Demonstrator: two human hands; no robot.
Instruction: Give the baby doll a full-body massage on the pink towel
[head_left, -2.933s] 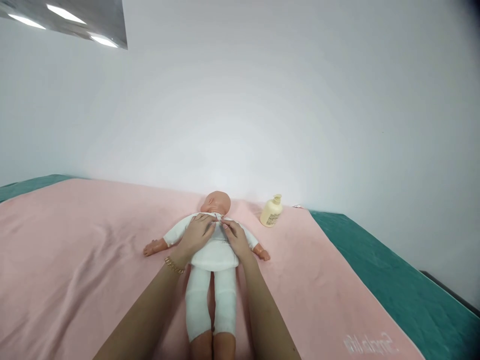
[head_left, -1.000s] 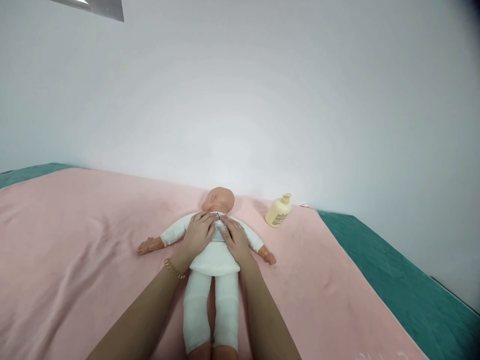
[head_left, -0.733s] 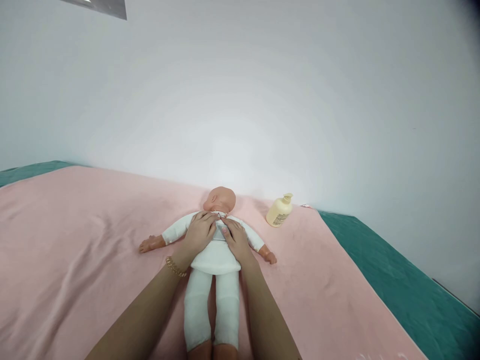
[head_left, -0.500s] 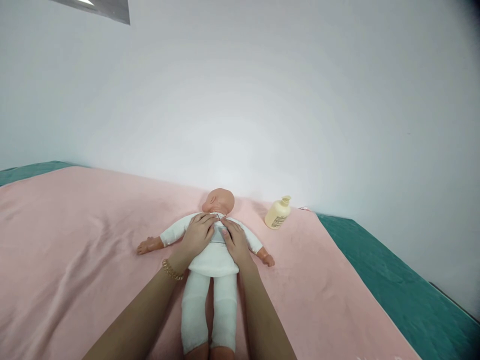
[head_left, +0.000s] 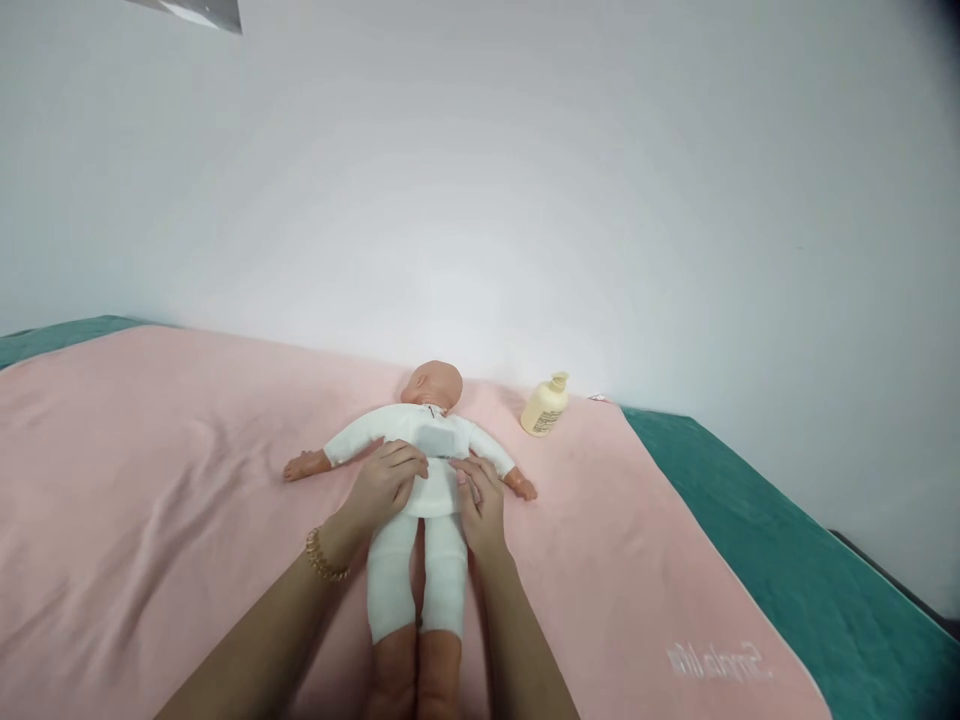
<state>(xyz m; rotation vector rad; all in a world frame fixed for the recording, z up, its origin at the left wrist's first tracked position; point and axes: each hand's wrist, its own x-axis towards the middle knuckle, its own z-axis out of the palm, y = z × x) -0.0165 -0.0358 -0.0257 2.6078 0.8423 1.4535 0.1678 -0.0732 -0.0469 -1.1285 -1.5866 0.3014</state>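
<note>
A baby doll (head_left: 427, 425) in a white cloth body lies face down on a pink blanket (head_left: 225, 430), its head turned to the left and its arms spread. A greyish rectangular patch (head_left: 436, 440) shows on its upper back. My left hand (head_left: 386, 480) rests at the left side of the doll's lower back, fingers bent and slightly apart, holding nothing. Over the right side of the lower back is my right hand (head_left: 480, 495), its fingers loosely curved and nothing in them.
A cream pump bottle (head_left: 544, 408) stands on the blanket to the right of the doll's head. Green cloth (head_left: 757, 500) shows beyond the blanket at the right and far left. Behind rises a pale wall (head_left: 480, 180).
Both my hands have slid down from the doll's upper back to its lower back, uncovering the grey patch. Their fingers are more bent. The view has shifted slightly.
</note>
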